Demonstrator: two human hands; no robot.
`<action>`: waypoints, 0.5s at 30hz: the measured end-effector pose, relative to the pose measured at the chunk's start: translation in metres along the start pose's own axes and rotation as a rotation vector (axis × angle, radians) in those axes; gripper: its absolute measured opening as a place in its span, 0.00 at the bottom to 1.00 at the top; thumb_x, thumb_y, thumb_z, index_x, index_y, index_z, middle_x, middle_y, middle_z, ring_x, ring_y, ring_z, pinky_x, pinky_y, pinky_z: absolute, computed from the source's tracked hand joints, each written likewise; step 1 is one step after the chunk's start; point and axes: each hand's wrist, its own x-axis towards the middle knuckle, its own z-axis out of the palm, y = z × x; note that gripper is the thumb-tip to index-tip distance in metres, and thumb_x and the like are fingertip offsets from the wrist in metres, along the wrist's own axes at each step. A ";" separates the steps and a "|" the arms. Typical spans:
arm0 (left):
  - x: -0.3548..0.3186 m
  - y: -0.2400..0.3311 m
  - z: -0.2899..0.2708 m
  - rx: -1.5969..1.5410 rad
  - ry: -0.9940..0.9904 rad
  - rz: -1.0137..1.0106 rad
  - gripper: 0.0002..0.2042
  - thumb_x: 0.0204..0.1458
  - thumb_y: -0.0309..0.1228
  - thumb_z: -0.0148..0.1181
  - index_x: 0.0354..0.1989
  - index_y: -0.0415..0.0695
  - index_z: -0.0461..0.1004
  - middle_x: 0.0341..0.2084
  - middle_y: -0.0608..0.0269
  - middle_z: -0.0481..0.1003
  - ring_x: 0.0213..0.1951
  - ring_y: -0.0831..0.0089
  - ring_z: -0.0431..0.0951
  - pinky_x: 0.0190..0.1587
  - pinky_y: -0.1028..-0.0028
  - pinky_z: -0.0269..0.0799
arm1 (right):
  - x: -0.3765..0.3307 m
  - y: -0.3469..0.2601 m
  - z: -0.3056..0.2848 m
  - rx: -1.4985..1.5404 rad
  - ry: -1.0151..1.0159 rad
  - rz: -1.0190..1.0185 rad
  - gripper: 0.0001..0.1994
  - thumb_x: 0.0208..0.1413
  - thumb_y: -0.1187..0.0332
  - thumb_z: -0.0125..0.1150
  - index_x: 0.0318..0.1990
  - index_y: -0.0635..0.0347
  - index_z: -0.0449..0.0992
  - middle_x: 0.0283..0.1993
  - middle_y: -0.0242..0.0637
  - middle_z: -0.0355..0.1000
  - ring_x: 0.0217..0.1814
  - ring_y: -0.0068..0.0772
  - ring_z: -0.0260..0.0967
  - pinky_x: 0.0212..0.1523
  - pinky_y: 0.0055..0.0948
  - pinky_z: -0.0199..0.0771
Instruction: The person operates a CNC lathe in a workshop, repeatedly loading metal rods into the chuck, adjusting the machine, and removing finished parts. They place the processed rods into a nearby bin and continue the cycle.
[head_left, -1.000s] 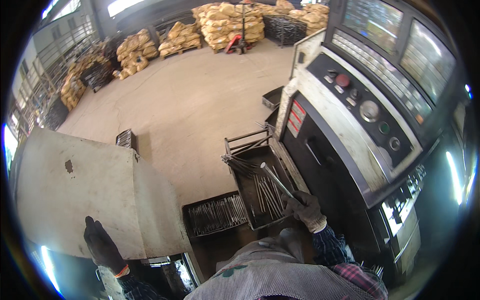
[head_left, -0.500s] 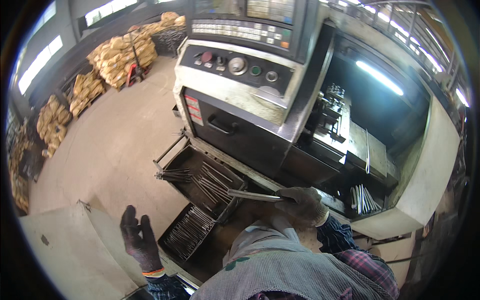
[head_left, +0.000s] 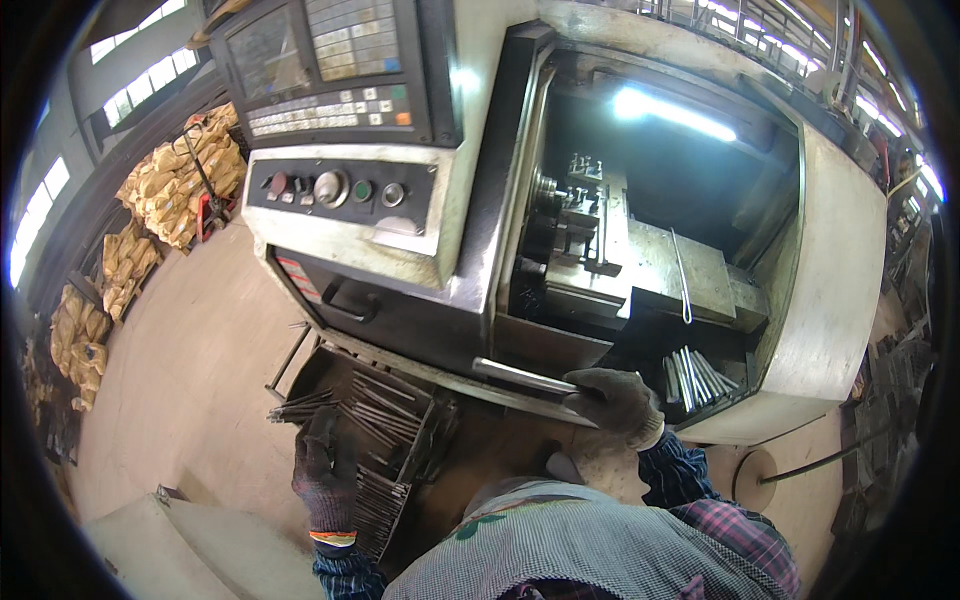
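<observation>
My right hand [head_left: 618, 405], in a dark work glove, is closed around one end of a metal rod [head_left: 525, 376]. The rod points left, in front of the machine's lower edge; I cannot tell if it is a single piece. My left hand [head_left: 326, 475], also gloved, holds nothing, its fingers up and partly apart. It hovers over the near side of the metal bins, where dark rods [head_left: 385, 412] lie in the upper bin [head_left: 318, 372] and more rods [head_left: 378, 505] fill the lower one. Several bright rods [head_left: 695, 378] lean together inside the machine's front right corner.
Ahead stands a lathe with its door open, showing the tool slide [head_left: 590, 270] and a thin hooked rod [head_left: 682, 275]. Its control panel [head_left: 340, 195] is at left. A white surface [head_left: 190, 545] borders the lower left. Yellow sacks [head_left: 180, 185] are stacked farther back.
The view has swung right toward the lathe's opening. My left hand has moved inward, now overlapping the bins. My right hand still grips the rod, now nearer the machine's opening.
</observation>
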 end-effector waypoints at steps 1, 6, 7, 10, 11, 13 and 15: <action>0.005 0.007 0.013 -0.025 -0.001 0.015 0.18 0.56 0.25 0.68 0.55 0.43 0.77 0.48 0.55 0.79 0.38 0.68 0.81 0.39 0.72 0.79 | 0.004 0.013 -0.007 0.040 0.018 0.033 0.16 0.52 0.65 0.75 0.47 0.63 0.83 0.35 0.44 0.82 0.35 0.32 0.82 0.36 0.29 0.82; 0.029 0.058 0.069 0.039 -0.092 0.057 0.18 0.55 0.27 0.69 0.55 0.45 0.77 0.48 0.55 0.79 0.40 0.64 0.82 0.40 0.70 0.80 | 0.019 0.084 -0.026 0.508 0.154 0.411 0.14 0.63 0.62 0.67 0.47 0.65 0.82 0.32 0.36 0.81 0.29 0.22 0.78 0.30 0.23 0.77; 0.036 0.065 0.080 0.047 -0.103 0.094 0.18 0.55 0.27 0.69 0.55 0.45 0.77 0.48 0.54 0.79 0.41 0.61 0.82 0.40 0.68 0.81 | 0.026 0.092 -0.031 0.643 0.214 0.517 0.15 0.63 0.62 0.66 0.47 0.65 0.81 0.31 0.34 0.80 0.27 0.19 0.77 0.27 0.22 0.75; 0.060 0.088 0.111 0.043 -0.157 0.154 0.18 0.54 0.28 0.69 0.54 0.44 0.77 0.48 0.53 0.79 0.44 0.55 0.83 0.42 0.63 0.81 | 0.036 0.143 -0.037 0.693 0.329 0.695 0.13 0.64 0.60 0.65 0.45 0.62 0.82 0.25 0.28 0.77 0.22 0.15 0.72 0.18 0.17 0.66; 0.070 0.101 0.121 0.027 -0.178 0.144 0.17 0.54 0.28 0.69 0.54 0.44 0.77 0.48 0.53 0.80 0.45 0.53 0.82 0.43 0.62 0.81 | 0.040 0.156 -0.037 0.718 0.402 0.699 0.14 0.64 0.59 0.65 0.45 0.61 0.82 0.24 0.27 0.76 0.20 0.15 0.71 0.18 0.17 0.65; 0.083 0.121 0.144 0.028 -0.197 0.143 0.17 0.54 0.28 0.68 0.53 0.43 0.77 0.48 0.53 0.80 0.46 0.52 0.82 0.45 0.61 0.81 | 0.047 0.169 -0.046 0.750 0.427 0.830 0.14 0.64 0.58 0.65 0.44 0.61 0.82 0.23 0.26 0.75 0.18 0.15 0.69 0.17 0.16 0.64; 0.093 0.135 0.169 0.045 -0.202 0.168 0.17 0.54 0.28 0.68 0.53 0.43 0.77 0.47 0.53 0.80 0.47 0.52 0.82 0.45 0.61 0.81 | 0.049 0.185 -0.053 0.738 0.426 0.925 0.14 0.65 0.57 0.63 0.44 0.59 0.82 0.25 0.27 0.76 0.20 0.16 0.69 0.18 0.17 0.64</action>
